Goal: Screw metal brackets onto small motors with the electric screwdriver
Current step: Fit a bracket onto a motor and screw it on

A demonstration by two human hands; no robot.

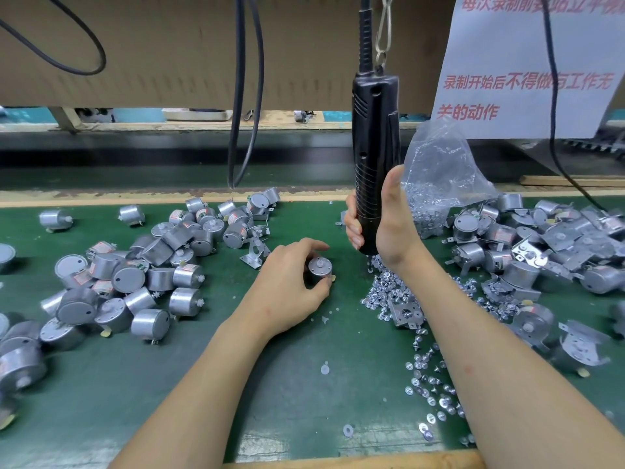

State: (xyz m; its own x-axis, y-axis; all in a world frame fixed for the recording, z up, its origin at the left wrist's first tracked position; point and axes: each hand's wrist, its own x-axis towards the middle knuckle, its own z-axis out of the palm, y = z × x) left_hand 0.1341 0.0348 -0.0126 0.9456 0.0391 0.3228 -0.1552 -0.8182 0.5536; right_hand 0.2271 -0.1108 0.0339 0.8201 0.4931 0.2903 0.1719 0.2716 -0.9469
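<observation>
On the green desk [287, 384], near its middle, the left hand [291, 279] holds a small silver motor [319, 270]. The motor stands on the mat with its shaft end up. The left fingers [314, 245] curl over its far side, and the thumb presses the near side. Just to the right, the right hand [382, 225] grips the black electric screwdriver [373, 130] low on its ribbed body. Its fingers [351, 225] are wrapped round the far side and the thumb points up along the casing. The tool hangs upright from a metal hook [384, 32], and its cord runs up out of view. Its bit end points down over a heap of loose screws [389, 292] and is partly hidden by the wrist, so whether it touches them cannot be told. The screwdriver and the held motor are near each other but apart.

One flat metal bracket [406, 313] lies among the screws. Another bracket [253, 253] stands on the mat just left of the left hand. A clear plastic bag [436, 184] with more screws sits behind the right hand. Bare motors [135, 275] are piled on the left of the desk. Motors with brackets on them [527, 252] crowd the right. A few small washers [324, 368] lie between the forearms. Black cables [243, 96] hang in front of a cardboard wall, beside a white paper notice [527, 62] with red lettering.
</observation>
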